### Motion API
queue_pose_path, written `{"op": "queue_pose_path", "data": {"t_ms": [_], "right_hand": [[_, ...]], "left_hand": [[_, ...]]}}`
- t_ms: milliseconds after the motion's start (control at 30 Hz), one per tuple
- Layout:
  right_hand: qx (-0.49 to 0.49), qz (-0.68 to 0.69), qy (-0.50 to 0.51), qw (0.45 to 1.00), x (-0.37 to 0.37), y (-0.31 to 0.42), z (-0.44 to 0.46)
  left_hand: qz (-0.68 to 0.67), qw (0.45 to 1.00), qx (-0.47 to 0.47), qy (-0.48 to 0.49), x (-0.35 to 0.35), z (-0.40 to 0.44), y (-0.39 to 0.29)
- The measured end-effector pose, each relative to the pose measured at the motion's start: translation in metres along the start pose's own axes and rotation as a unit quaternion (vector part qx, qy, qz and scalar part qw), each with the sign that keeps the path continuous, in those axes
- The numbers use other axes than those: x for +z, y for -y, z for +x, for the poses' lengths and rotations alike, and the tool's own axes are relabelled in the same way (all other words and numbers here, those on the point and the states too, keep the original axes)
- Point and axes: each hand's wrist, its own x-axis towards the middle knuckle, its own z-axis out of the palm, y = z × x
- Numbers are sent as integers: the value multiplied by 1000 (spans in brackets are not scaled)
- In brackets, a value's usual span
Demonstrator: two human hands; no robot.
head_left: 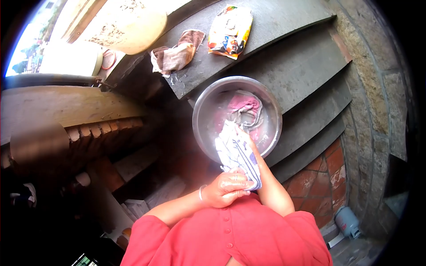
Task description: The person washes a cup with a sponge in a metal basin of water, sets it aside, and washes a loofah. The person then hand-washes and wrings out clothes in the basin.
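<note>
A white cloth (234, 148) with dark blue stripes stretches from over the metal basin (200, 133) toward my chest. My left hand (227, 188), with a bracelet at the wrist, grips its near end close to my red shirt. My right hand (246, 139) is at the far end of the cloth, above the basin, and its fingers are partly covered by the fabric. Inside the basin lies a wet pink and white cloth (245, 105) in what looks like shallow water.
Beyond the basin, a brown and white cloth (179, 53) and an orange and white packet (230, 32) lie on a grey stone step (277, 22). More steps descend at right beside a stone wall (381, 88). A grey canister (347, 221) stands at lower right.
</note>
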Motion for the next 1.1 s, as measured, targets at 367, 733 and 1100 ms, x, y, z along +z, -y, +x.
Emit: {"op": "queue_pose_path", "data": {"t_ms": [367, 733, 1100], "right_hand": [[5, 28, 16, 999, 0, -28, 2], [-51, -112, -5, 992, 43, 9, -26], [-70, 65, 38, 995, 58, -2, -41]], "left_hand": [[-41, 998, -36, 5, -52, 5, -19], [-213, 907, -179, -316, -86, 9, -3], [-301, 829, -357, -308, -75, -8, 216]]}}
